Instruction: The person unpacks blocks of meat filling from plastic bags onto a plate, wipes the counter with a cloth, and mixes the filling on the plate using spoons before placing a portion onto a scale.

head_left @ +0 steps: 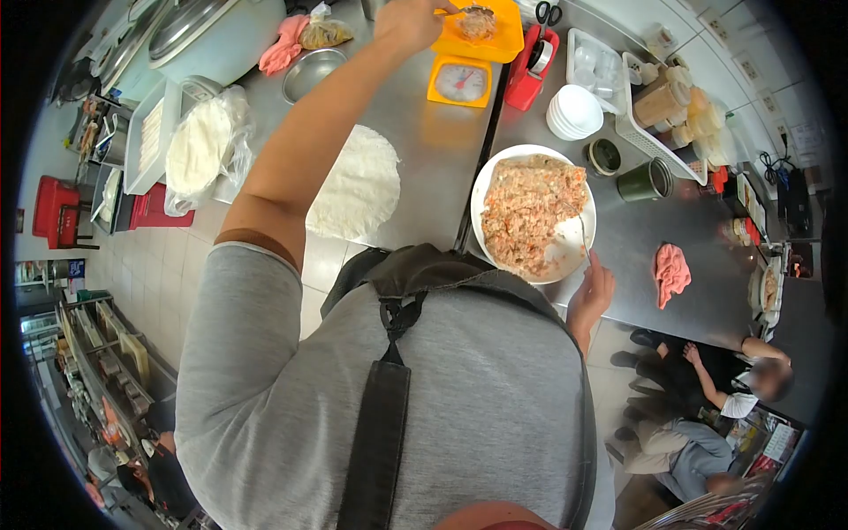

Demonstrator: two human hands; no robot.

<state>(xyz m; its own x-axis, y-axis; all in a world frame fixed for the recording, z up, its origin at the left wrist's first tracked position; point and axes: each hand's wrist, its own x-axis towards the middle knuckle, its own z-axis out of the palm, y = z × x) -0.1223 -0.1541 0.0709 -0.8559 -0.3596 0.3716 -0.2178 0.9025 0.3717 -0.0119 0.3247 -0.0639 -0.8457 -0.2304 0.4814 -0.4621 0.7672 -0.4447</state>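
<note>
My left hand [411, 25] reaches far forward, its fingers closed on a spoon [453, 11]. The spoon's end meets a lump of minced filling [478, 25] in the yellow tray [505, 44] on top of a yellow dial scale [459, 81]. Close to my body, my right hand [594, 296] is closed round the handle of a metal spoon [584, 237]. That spoon leans into a large white bowl [479, 208] of orange-pink minced filling [534, 212]; its tip is hard to make out. A stack of round white wrappers [356, 184] lies under my left forearm.
A red holder [532, 71] with scissors, white bowls [576, 110], a green jar [645, 181] and a pink cloth [672, 276] are on the steel counter [636, 265]. Bagged wrappers [201, 146] and a metal bowl [314, 75] stand left. People [689, 442] sit at lower right.
</note>
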